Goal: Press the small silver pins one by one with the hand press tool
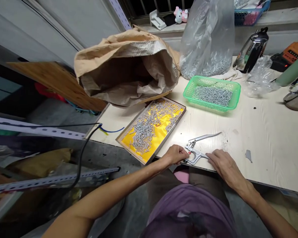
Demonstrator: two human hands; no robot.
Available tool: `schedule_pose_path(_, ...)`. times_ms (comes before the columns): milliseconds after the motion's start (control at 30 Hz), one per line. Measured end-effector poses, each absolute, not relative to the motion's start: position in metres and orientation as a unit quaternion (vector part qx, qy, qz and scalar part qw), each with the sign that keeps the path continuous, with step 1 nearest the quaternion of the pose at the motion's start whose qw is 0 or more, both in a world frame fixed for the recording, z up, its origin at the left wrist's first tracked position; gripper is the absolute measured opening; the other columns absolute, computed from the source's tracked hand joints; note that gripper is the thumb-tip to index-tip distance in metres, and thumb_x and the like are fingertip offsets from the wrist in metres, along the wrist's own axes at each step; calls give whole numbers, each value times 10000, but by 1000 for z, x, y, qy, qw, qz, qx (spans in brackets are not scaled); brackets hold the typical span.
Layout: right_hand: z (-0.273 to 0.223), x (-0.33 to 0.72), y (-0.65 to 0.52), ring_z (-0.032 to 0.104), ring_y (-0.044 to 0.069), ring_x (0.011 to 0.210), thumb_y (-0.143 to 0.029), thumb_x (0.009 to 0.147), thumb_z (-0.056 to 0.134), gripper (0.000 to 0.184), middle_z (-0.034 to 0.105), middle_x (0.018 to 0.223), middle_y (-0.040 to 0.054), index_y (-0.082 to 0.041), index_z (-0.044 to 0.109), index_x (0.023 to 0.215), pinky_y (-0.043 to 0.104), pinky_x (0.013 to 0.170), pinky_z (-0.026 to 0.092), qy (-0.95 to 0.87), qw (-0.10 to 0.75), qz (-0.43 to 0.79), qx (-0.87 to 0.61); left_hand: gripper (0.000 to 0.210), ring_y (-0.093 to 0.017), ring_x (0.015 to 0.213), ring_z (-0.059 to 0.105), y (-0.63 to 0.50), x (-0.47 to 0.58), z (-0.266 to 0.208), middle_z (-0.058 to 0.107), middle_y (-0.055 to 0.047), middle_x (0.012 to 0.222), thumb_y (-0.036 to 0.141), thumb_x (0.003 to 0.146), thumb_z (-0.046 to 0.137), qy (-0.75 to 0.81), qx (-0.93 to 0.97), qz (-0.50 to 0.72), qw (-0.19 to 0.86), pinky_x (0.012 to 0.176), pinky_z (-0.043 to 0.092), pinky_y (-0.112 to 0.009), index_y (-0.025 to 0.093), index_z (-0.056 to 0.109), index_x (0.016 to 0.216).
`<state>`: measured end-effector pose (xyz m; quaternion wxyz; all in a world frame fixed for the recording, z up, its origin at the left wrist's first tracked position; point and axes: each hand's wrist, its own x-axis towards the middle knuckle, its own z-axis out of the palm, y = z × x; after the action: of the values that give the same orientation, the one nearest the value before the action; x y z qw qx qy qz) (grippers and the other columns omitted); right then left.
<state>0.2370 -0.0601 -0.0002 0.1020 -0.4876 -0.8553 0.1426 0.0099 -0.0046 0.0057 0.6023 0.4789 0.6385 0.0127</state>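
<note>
Silver hand pliers (pixel 198 155) with a coil spring lie at the table's front edge, their handles spread apart. My left hand (pixel 175 154) is closed in a pinch at the jaw end, beside a small red piece. What its fingertips hold is too small to make out. My right hand (pixel 222 165) has its fingertips closed on the end of the lower handle. Left of the pliers is a shallow box (pixel 161 145) lined with yellow cloth, bearing many small metal pins (pixel 144 130). Behind the pliers, a green plastic basket (pixel 211 106) holds more such pins.
A large brown paper sack (pixel 124 49) gapes behind the box. A clear plastic bag (pixel 206 36) of metal parts stands at the back, near a kettle (pixel 253 49) and an orange-and-black battery charger (pixel 289 56). A black cable (pixel 80 162) hangs at the left edge.
</note>
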Motion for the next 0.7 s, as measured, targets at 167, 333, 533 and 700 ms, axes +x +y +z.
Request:
schedule_pose_path(167,-2,244,-51,517,283,1064,-329,899,503,388,544,1211,170,-160,507,1248,409,823,457,-861,99,119,-485,149,-54,321,382,-4,7,2,435,82,389,265,715,621,623,482,-16,616,362,264,-165,119,621,683)
schedule_pose_path(333,-11,255,-24,258,407,1334,-644,716,612,914,342,1443,220,-158,286,1418,587,996,306,-877,53,87,-470,186,-42,317,413,-8,7,4,460,84,415,296,724,641,629,459,-16,628,359,295,-148,126,586,673)
schedule_pose_path(533,-8,253,-8,435,384,1159,-648,654,661,975,505,1267,203,-123,310,1398,552,953,355,-883,38,101,-457,181,-45,314,420,-10,9,6,450,90,410,275,745,622,633,447,-10,632,358,306,-150,133,557,653)
schedule_pose_path(700,2,247,-15,491,310,960,-500,723,669,748,567,1096,163,-125,413,1317,433,778,440,-877,54,103,-466,239,-58,327,428,-12,8,2,466,77,414,334,762,621,633,452,-11,628,382,318,-165,140,546,643)
